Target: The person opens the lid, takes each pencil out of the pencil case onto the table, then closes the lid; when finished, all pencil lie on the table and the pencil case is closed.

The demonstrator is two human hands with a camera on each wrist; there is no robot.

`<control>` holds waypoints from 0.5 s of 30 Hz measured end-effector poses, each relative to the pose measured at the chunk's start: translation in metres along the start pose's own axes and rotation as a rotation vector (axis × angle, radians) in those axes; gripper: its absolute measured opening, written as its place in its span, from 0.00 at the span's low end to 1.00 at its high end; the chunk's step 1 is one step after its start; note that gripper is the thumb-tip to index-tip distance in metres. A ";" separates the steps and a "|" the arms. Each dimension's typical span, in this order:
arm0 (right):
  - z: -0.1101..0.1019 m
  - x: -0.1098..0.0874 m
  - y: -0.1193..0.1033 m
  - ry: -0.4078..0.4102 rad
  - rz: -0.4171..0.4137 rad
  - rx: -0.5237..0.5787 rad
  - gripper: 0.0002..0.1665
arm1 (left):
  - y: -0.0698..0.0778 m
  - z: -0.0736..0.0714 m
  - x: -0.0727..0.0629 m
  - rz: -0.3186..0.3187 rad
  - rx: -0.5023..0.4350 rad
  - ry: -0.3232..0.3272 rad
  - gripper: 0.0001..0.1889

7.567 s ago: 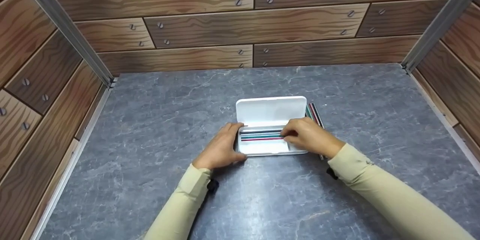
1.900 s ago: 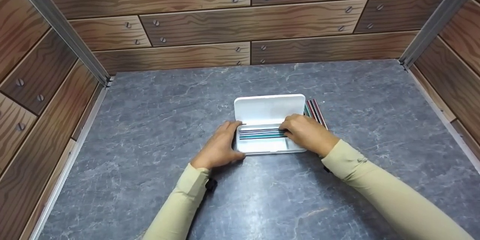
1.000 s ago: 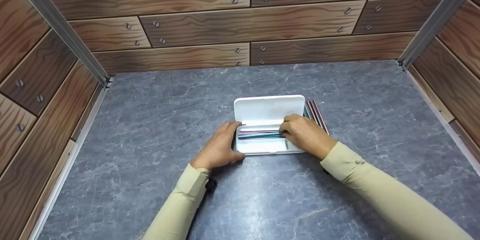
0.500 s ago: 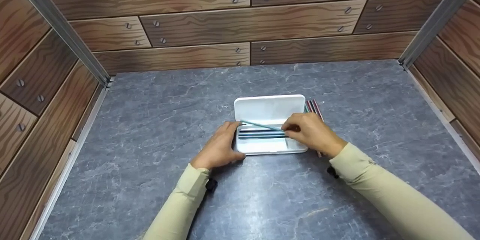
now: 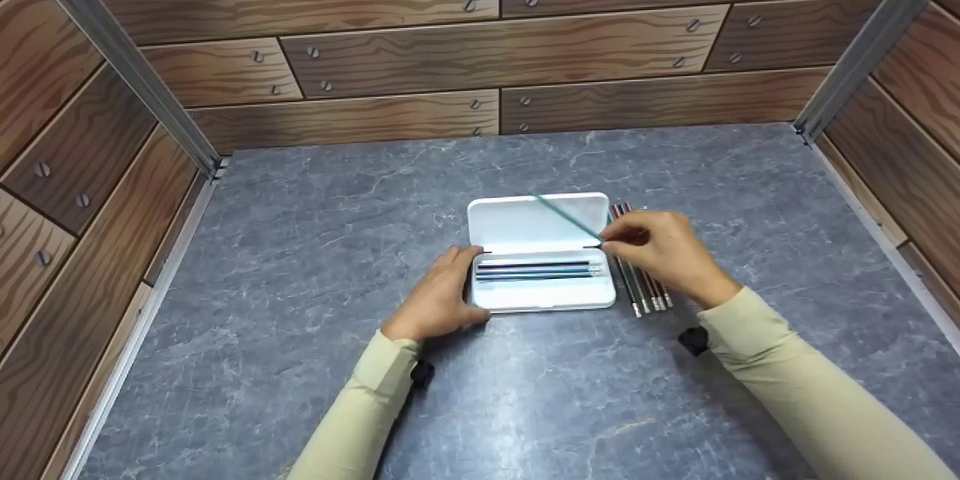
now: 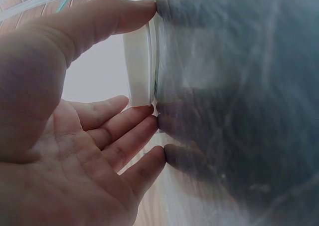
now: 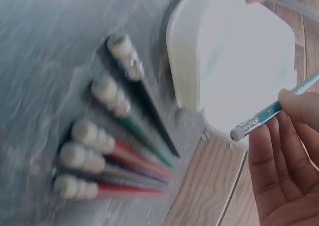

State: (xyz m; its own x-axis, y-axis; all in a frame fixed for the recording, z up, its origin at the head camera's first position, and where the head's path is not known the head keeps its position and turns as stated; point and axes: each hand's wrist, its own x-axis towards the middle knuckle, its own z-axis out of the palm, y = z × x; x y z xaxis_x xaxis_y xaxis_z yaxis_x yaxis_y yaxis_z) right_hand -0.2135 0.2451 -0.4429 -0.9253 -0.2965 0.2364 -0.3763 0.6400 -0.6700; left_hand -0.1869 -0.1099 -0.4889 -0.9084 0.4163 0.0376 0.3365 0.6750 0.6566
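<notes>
My right hand (image 5: 667, 251) pinches a green pencil (image 5: 566, 217) between thumb and fingers, above the right side of a white pencil case (image 5: 540, 307). In the right wrist view the pencil's eraser end (image 7: 239, 132) sticks out past the thumb. The case lies with its lid (image 5: 525, 221) raised. Several dark and blue pencils (image 5: 532, 271) lie side by side inside it. My left hand (image 5: 435, 296) touches the left end of the case, thumb at the front corner and fingers by the hinge side. In the left wrist view its fingers (image 6: 124, 146) are extended, tips against the tabletop.
To the right of the case several pencils (image 5: 634, 292) lie in a loose row on the grey marbled table (image 5: 337, 202), eraser ends towards me. Black, green and red ones show in the right wrist view. Wood-patterned walls (image 5: 390, 67) enclose the table behind and at the sides.
A red pencil seen in the case at first is gone from it, and the row beside it has grown. My right hand has lifted the green pencil out, up and rightward. The left hand stays put.
</notes>
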 end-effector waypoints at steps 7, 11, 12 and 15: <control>-0.022 -0.009 0.017 0.062 0.102 -0.028 0.08 | -0.001 0.001 0.000 0.004 -0.012 0.003 0.52; -0.028 -0.018 0.032 0.086 0.157 -0.057 0.11 | -0.001 0.001 -0.001 0.009 -0.017 0.006 0.52; -0.029 -0.020 0.035 0.088 0.172 -0.065 0.12 | -0.001 0.001 -0.001 0.011 -0.019 0.007 0.51; -0.032 -0.025 0.045 0.075 0.230 -0.086 0.14 | -0.001 0.001 -0.001 0.013 -0.024 0.006 0.51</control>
State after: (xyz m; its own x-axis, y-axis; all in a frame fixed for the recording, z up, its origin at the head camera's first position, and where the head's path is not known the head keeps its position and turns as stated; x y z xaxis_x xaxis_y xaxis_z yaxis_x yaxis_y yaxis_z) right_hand -0.2085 0.3036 -0.4567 -0.9867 -0.0851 0.1382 -0.1552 0.7434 -0.6506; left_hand -0.1865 -0.1105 -0.4904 -0.9057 0.4208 0.0508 0.3421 0.6552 0.6736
